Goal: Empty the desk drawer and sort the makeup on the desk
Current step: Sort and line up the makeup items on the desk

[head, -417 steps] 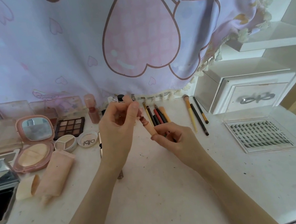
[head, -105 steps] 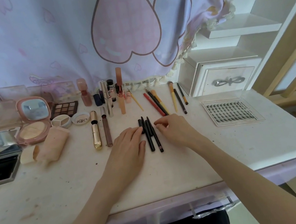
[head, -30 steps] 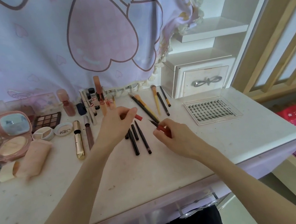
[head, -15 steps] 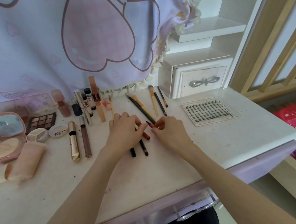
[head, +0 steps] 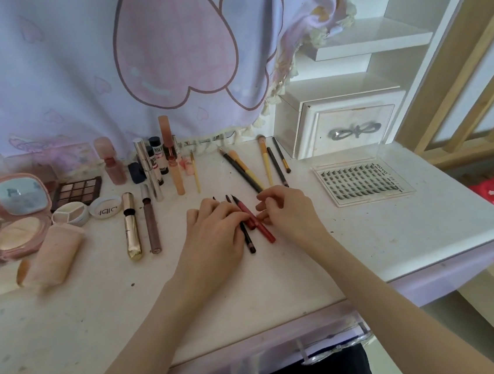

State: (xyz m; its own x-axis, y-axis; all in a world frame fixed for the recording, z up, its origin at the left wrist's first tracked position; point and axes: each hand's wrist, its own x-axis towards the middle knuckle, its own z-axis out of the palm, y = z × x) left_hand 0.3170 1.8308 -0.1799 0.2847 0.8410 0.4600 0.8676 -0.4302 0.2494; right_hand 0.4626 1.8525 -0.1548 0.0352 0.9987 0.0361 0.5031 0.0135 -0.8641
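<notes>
Red pencil [head: 255, 220] now w/ black pencils [head: 247, 238]

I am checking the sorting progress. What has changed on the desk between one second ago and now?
The red pencil, held up between both hands a second ago, now lies on the desk beside the black pencils. The left hand rests over the pencils; the right hand touches the red one with its fingertips. The brushes, lash tray and gold tube stayed.
</notes>
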